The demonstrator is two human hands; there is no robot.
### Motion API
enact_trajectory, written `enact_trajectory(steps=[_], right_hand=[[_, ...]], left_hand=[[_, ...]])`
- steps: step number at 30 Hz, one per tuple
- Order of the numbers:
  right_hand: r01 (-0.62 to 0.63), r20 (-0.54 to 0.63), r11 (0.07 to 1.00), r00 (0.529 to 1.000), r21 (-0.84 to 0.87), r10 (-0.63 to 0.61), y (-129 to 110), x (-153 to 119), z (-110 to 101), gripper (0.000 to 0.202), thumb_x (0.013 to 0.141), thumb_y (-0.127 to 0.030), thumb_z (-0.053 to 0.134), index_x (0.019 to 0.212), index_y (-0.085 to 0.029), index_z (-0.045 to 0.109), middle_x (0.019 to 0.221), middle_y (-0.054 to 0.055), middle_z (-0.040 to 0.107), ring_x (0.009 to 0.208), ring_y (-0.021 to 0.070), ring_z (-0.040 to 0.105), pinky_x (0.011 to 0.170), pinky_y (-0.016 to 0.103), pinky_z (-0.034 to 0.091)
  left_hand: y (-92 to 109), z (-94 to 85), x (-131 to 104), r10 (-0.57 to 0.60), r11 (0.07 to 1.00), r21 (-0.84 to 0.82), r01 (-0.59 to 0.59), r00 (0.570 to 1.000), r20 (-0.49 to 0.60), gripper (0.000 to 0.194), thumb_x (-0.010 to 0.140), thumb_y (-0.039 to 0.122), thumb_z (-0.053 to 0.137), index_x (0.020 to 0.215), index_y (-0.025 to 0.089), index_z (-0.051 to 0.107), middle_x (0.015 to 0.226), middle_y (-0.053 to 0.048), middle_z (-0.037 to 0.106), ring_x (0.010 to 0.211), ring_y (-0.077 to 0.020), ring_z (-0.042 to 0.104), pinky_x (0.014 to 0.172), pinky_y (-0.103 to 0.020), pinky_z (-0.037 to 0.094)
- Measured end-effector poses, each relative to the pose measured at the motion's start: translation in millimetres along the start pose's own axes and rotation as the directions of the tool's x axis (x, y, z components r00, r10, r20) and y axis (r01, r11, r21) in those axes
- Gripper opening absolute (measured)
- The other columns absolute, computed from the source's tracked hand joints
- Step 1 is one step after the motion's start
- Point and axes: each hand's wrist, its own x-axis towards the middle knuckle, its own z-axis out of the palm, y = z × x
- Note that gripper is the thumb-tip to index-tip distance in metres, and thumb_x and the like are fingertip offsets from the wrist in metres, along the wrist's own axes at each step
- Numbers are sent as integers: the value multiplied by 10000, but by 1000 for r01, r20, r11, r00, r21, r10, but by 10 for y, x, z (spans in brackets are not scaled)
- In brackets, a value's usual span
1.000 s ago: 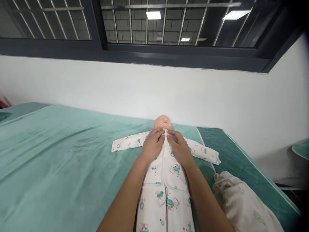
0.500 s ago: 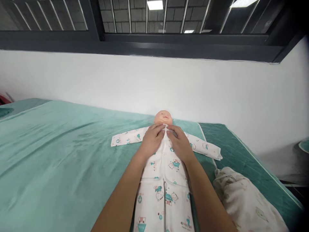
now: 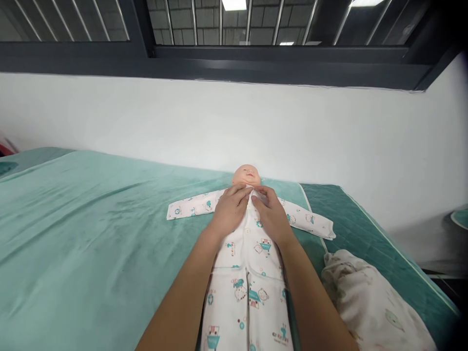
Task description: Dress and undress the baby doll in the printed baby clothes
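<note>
1. Sheet (image 3: 109, 253): light green, creased, covers most of the bed, running up to the wall.
2. Wall (image 3: 146, 117): white, behind the bed.
3. Window (image 3: 285, 68): dark frame across the top; metal bars (image 3: 221, 24) and grey blocks beyond, bright lights in the glass.
4. Pad (image 3: 354, 224): darker green, pale edging, at right, next to the sheet.
5. Outfit (image 3: 245, 263): white with teal and red prints. Lies lengthwise in the middle of the sheet, legs toward the person and running out of frame at the bottom, collar end toward the wall. Front seam down the middle.
6. Cloth (image 3: 373, 297): whitish, crumpled, lower right, on the pad, near the right forearm, cut off by the bottom edge.
7. Sleeves: one (image 3: 193, 205) out to the left, other (image 3: 310, 223) out to the right, both flat-looking.
8. Left hand (image 3: 229, 210): palm down on the chest by the collar, fingers loosely bent, thumb close to index. Touching fabric; can't tell if pinching it.
9. Right hand (image 3: 271, 214): same height, other side of the seam, fingers bent, small gap between thumb and index, fingertips at the collar edge. Grip on fabric can't be told.
10. Doll head (image 3: 246, 174): just above the collar, near the wall. Body under the outfit not visible.
</note>
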Motion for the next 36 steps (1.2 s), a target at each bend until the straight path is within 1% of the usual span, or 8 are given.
enact_trajectory(steps=[5, 10, 14, 17, 21, 24, 28, 36], right_hand=[[66, 42, 998, 997, -24, -65, 25, 7, -13, 415, 902, -388, 502, 1295, -268, 565, 1374, 54, 571, 1299, 240, 475, 1111, 448, 333], [149, 108, 988, 984, -50, -143, 39, 23, -19, 434, 927, -363, 455, 1339, -286, 570, 1431, 20, 540, 1357, 221, 426, 1157, 436, 281], [100, 38, 995, 994, -19, -99, 41, 25, -14, 402, 894, -365, 500, 1269, -276, 614, 1369, 31, 591, 1288, 237, 496, 1115, 445, 340], [33, -25, 999, 999, 38, -32, 15, -3, -26, 359, 874, -369, 528, 1191, -247, 643, 1285, 51, 645, 1191, 249, 568, 1047, 439, 411], [-9, -102, 997, 995, 75, 17, -30, -106, -71, 326, 871, -388, 542, 1136, -238, 659, 1182, 63, 691, 1113, 267, 605, 993, 440, 447], [78, -114, 995, 991, 63, -71, -49, -198, -101, 266, 880, -356, 542, 1091, -258, 671, 1206, 43, 676, 1165, 248, 579, 1031, 427, 422], [216, -83, 976, 973, 15, -214, -71, -265, -111, 157, 892, -308, 549, 929, -267, 696, 1239, 30, 649, 1209, 224, 554, 1074, 413, 388], [228, -66, 973, 972, 19, -227, -37, -248, -98, 123, 876, -282, 581, 832, -261, 693, 1206, 24, 658, 1189, 228, 568, 1056, 420, 397]], left_hand=[[8, -18, -15, -1, 998, 57, -1, 999, 45, 414, 995, 255, 335, 1309, 310, 600, 1434, -33, 517, 1338, -216, 443, 1125, -417, 356], [21, -14, -22, -15, 1000, 24, 14, 999, 44, 386, 989, 261, 352, 1239, 306, 642, 1444, -26, 506, 1343, -221, 441, 1124, -423, 361], [30, 14, -34, -32, 991, -129, 20, 996, -87, 293, 960, 254, 440, 1143, 281, 667, 1332, -19, 603, 1290, -196, 499, 1115, -377, 375], [63, -20, -63, -101, 960, -274, 55, 983, -156, 160, 915, 249, 526, 985, 237, 669, 1228, -22, 660, 1190, -189, 575, 1061, -348, 423], [106, -135, -135, -144, 941, -320, 113, 987, -75, 116, 889, 252, 561, 849, 225, 666, 1256, -31, 648, 1201, -212, 569, 1032, -361, 441], [99, -208, -200, -117, 941, -322, 107, 993, -12, 139, 894, 274, 562, 924, 258, 697, 1330, -17, 609, 1266, -215, 521, 1008, -351, 457], [61, -252, -249, -113, 930, -349, 114, 993, 26, 161, 878, 320, 592, 968, 279, 719, 1386, -14, 572, 1299, -228, 491, 980, -347, 465], [83, -265, -247, -139, 899, -413, 149, 989, 54, 174, 858, 402, 627, 946, 300, 737, 1397, 2, 565, 1319, -249, 470, 999, -368, 422]])
